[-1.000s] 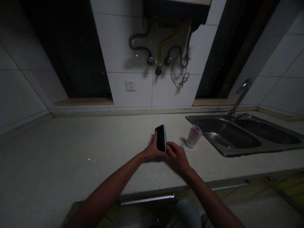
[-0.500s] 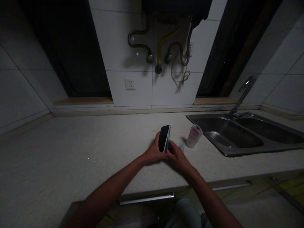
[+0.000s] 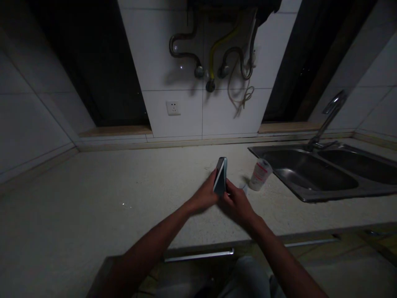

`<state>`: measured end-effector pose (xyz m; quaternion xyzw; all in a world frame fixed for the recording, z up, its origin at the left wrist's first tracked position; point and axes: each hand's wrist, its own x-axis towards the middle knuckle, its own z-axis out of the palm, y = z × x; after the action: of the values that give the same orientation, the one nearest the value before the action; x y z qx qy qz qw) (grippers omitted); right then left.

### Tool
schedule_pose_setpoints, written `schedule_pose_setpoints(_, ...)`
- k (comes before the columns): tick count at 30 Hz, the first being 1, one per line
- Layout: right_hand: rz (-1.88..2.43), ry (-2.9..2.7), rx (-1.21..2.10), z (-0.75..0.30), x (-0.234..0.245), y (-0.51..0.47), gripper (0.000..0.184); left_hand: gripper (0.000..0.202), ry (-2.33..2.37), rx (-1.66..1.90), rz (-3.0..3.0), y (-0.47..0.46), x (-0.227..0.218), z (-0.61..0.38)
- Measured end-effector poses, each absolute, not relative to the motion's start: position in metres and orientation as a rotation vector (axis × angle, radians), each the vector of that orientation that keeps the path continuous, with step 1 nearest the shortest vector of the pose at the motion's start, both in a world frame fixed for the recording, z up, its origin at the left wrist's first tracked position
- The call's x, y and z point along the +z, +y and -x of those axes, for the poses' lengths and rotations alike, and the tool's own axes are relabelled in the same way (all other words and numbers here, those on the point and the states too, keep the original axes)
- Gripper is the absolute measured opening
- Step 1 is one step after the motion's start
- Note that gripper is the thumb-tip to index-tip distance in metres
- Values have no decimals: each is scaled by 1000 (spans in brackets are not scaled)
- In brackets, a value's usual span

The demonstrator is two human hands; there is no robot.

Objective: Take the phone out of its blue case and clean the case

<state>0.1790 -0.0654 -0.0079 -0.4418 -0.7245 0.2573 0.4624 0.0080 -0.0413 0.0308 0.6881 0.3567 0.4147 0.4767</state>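
A dark phone (image 3: 221,178) in a pale blue case stands nearly upright above the countertop, turned so its edge and back face me. My left hand (image 3: 204,197) grips it from the left side. From the right, my right hand (image 3: 238,203) holds its lower part, fingers against the case. A small clear plastic bottle (image 3: 259,175) with a red-and-white label stands on the counter just right of my hands.
The speckled countertop (image 3: 102,198) runs wide to the left. A double steel sink (image 3: 322,174) with a faucet (image 3: 328,118) sits at the right. Hoses and pipes (image 3: 217,62) hang on the tiled wall above a socket (image 3: 173,108). A drawer handle (image 3: 198,255) lies below the counter edge.
The phone has been rotated clockwise between my hands: its dark screen faced me before, now the edge and blue back show. The view drifted slightly left.
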Motion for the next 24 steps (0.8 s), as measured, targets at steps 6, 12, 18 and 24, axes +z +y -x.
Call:
schedule_pose_setpoints(6,1224,-1611,496,-203,-13,-53,44,70,986,988,-1227,-19,26,10)
schedule_pose_setpoints(12,1219,-1365,591,-203,-21,-48,48,51,943,965,-1114,-20,22,1)
schedule_pose_setpoints(18,1299,-1251,601,-205,-26,-44,46,61,1487,1026,-1574,-17,18,6)
schedule_pose_setpoints(24,1335,-1364,610,-198,-26,-48,47,75,1766,863,-2046,-15,4,19)
